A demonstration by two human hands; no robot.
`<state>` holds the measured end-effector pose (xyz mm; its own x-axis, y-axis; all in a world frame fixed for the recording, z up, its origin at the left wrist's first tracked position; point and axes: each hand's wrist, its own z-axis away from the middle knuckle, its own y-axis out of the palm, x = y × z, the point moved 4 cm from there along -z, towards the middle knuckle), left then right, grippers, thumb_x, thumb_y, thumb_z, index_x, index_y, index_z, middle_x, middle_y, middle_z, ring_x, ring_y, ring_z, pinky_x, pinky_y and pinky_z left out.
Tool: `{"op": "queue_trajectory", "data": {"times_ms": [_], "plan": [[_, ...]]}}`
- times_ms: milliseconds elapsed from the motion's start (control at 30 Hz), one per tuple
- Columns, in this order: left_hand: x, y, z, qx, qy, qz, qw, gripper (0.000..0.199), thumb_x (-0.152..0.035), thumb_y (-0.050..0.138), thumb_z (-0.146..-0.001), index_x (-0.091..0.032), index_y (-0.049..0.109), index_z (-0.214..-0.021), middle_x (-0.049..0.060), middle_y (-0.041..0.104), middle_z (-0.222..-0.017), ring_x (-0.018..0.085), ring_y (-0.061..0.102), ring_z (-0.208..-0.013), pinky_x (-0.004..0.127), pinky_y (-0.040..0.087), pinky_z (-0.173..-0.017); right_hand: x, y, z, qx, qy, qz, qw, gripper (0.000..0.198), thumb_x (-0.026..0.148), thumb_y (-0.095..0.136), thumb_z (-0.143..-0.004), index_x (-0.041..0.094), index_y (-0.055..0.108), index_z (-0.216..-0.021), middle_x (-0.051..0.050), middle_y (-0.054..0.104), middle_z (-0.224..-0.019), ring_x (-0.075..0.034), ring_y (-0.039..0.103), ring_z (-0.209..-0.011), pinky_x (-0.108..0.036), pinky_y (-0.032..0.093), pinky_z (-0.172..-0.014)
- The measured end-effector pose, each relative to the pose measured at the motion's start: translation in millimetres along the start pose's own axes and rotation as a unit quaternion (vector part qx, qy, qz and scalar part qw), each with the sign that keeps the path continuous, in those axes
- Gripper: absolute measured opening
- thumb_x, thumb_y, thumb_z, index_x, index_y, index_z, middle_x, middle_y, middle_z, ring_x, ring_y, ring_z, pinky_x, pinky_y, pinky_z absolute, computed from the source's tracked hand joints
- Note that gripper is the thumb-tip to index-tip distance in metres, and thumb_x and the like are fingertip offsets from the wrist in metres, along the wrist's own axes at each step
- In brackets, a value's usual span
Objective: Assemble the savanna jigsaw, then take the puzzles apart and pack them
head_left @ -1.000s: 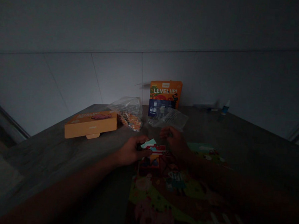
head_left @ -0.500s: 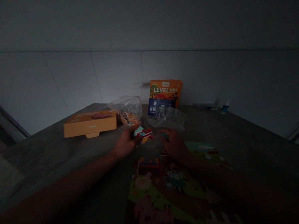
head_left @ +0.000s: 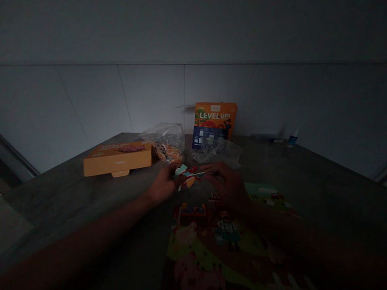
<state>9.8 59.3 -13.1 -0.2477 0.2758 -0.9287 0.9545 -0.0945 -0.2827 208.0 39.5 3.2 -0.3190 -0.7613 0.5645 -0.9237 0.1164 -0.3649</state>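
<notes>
In the dim head view, my left hand [head_left: 165,182] is closed around several colourful puzzle pieces [head_left: 187,175], held fanned above the table. My right hand [head_left: 227,181] has come up against that bunch from the right. Its fingers pinch a puzzle piece seen almost edge-on, and the piece's picture cannot be made out. Below both hands lies a partly joined farm jigsaw puzzle [head_left: 197,244], with pink pigs, green grass and a white fence. My right forearm covers part of it.
An orange box [head_left: 118,160] lies at the left, beside a crumpled plastic bag [head_left: 167,141]. Against the wall stands an orange "LEVEL UP!" box [head_left: 215,113], with clear plastic wrapping [head_left: 219,151] in front. A small blue-labelled bottle [head_left: 292,139] stands at the back right.
My right hand, with a puzzle piece in it, has moved left to the bunch in my left hand. A red piece of the jigsaw now shows beneath it. My left hand has barely moved.
</notes>
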Motion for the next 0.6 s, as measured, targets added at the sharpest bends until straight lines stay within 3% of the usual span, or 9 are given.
{"op": "queue_trajectory", "data": {"times_ms": [67,133,267,367,467,600], "plan": [[1.7,1.4,0.4,-0.002,-0.040,0.104,0.994,0.027,-0.026,0.073,-0.067,-0.014,0.062,-0.088,0.002,0.067,-0.078,0.017,0.063,-0.070,0.026,0.048,-0.065,10.9,1.2,1.8,0.009,-0.096,0.033,0.995,0.004,0.021,0.064,-0.086,0.022,0.066,-0.083,-0.007,0.071,-0.105,-0.022,0.064,-0.097,-0.040,0.050,-0.086],[2.4,4.8,3.0,0.006,-0.086,0.200,0.976,0.032,-0.024,0.076,-0.063,-0.014,0.062,-0.090,0.001,0.067,-0.076,0.016,0.063,-0.065,0.025,0.048,-0.060,14.4,4.9,4.0,0.034,-0.144,0.079,0.986,0.004,0.019,0.066,-0.085,0.021,0.068,-0.082,-0.010,0.065,-0.116,-0.023,0.060,-0.104,-0.042,0.050,-0.088],[-0.6,12.1,9.1,0.050,-0.121,0.280,0.951,0.042,-0.017,0.079,-0.059,-0.015,0.065,-0.098,0.003,0.069,-0.083,0.015,0.065,-0.064,0.024,0.050,-0.057,6.3,11.8,6.2,0.085,-0.131,0.121,0.980,0.007,0.021,0.068,-0.084,0.019,0.071,-0.090,-0.014,0.055,-0.129,-0.028,0.055,-0.116,-0.046,0.048,-0.094],[-0.1,14.7,9.3,0.079,-0.100,0.281,0.951,0.043,-0.020,0.080,-0.063,-0.016,0.065,-0.103,0.004,0.070,-0.091,0.015,0.066,-0.068,0.024,0.051,-0.059,3.5,15.3,8.4,0.134,-0.124,0.113,0.977,0.017,0.021,0.065,-0.086,0.020,0.070,-0.103,-0.014,0.051,-0.136,-0.028,0.052,-0.124,-0.048,0.045,-0.101],[2.1,11.5,5.4,0.064,-0.049,0.228,0.970,0.042,-0.024,0.080,-0.067,-0.016,0.063,-0.104,0.003,0.069,-0.090,0.015,0.064,-0.071,0.025,0.051,-0.064,6.3,17.3,10.8,0.173,-0.127,0.102,0.971,0.034,0.015,0.061,-0.085,0.020,0.066,-0.118,-0.015,0.040,-0.149,-0.030,0.044,-0.133,-0.048,0.041,-0.106],[-3.5,4.8,3.8,0.051,0.072,0.114,0.990,0.036,-0.025,0.073,-0.074,-0.016,0.061,-0.107,0.003,0.067,-0.093,0.018,0.062,-0.085,0.028,0.049,-0.077,4.7,14.2,8.8,0.129,-0.088,0.085,0.984,0.045,0.014,0.057,-0.085,0.018,0.057,-0.130,-0.016,0.047,-0.144,-0.027,0.047,-0.131,-0.045,0.040,-0.107]]}}
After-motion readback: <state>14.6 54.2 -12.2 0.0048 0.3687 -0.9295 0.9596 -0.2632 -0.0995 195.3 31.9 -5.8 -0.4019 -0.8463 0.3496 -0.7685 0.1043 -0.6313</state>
